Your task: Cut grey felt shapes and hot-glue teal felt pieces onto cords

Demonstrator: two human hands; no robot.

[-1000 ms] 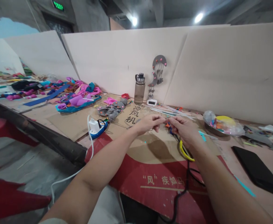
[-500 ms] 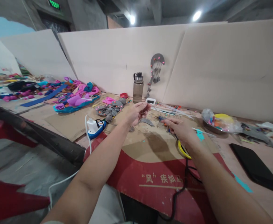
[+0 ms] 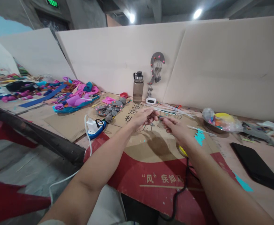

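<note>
My left hand (image 3: 146, 118) is over the brown cardboard (image 3: 137, 148), its fingertips pinched together. Close to its right, my right hand (image 3: 174, 126) is also closed, thumb against forefinger. A small greyish bit (image 3: 160, 118) shows between the two sets of fingertips; what each hand grips is too small to name. Part of a yellow curved object (image 3: 183, 151) shows beneath my right wrist, with a black cord (image 3: 175, 203) running down from near it. Grey felt pieces with pink dots (image 3: 110, 108) lie in a pile left of my left hand.
A water bottle (image 3: 138, 89) and a small white digital display (image 3: 150, 100) stand by the back board. Grey felt hanging (image 3: 157, 59) is on that board. A blue power strip (image 3: 96, 132) is at left; a metal bowl (image 3: 215, 127) and black phone (image 3: 256, 165) at right.
My left hand has moved right and slightly down, so the hands are now nearly together. Printed characters on the cardboard are uncovered. The grey crescent is mostly hidden now.
</note>
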